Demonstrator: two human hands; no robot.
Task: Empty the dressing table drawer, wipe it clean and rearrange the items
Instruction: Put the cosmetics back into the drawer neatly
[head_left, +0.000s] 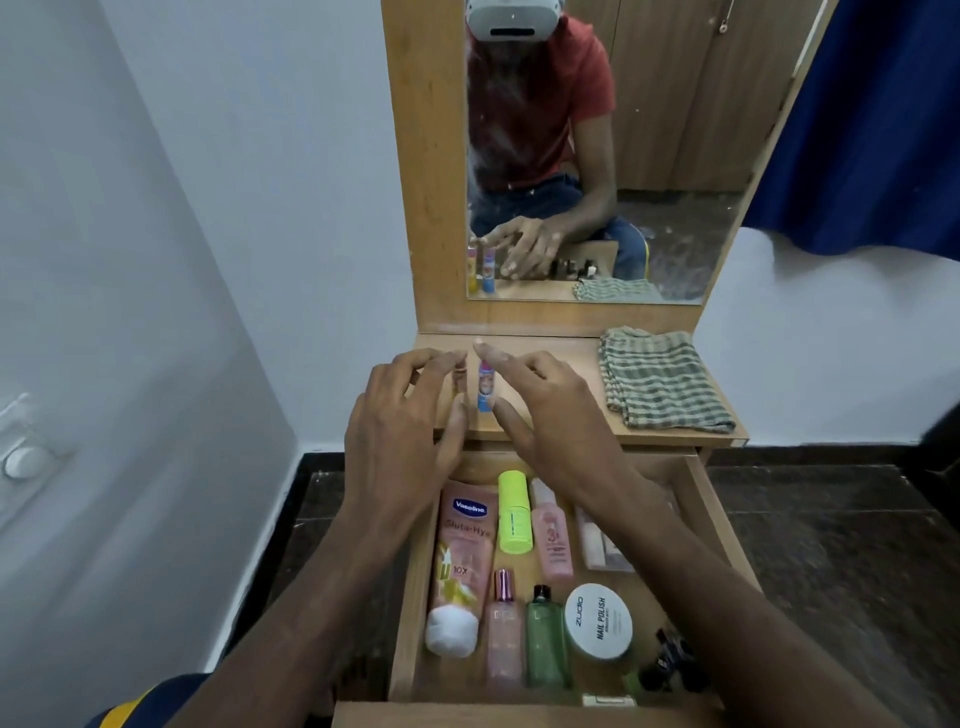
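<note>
We record the drawer (696, 499) pulled open below the tabletop (566, 358), with most of its stock in place: a Vaseline tube (460, 561), a yellow bottle (514, 512), a pink bottle (553, 540), a rose-capped bottle (504, 634), a green bottle (545, 644), a nail polish tub (598, 621), a pale flat item (597, 545) partly under our right forearm, and a dark clip (670, 660) at the near right corner. On the tabletop stands a blue lip balm (485, 387), upright; the mirror (675, 156) shows a second, yellow stick beside it, hidden from us directly by the left hand. Our left hand (405, 421) hovers with its fingers loosely curled near the sticks; whether it pinches the hidden one we cannot tell. Our right hand (550, 410) is spread, fingers straight and apart, beside the blue balm and gripping nothing. A folded striped cloth (660, 379) lies on the right of the tabletop, well apart from the hands. We judge the emptying barely begun: perhaps two small sticks are out, the remainder waits in the drawer. Wiping and rearranging are both still to do.
</note>
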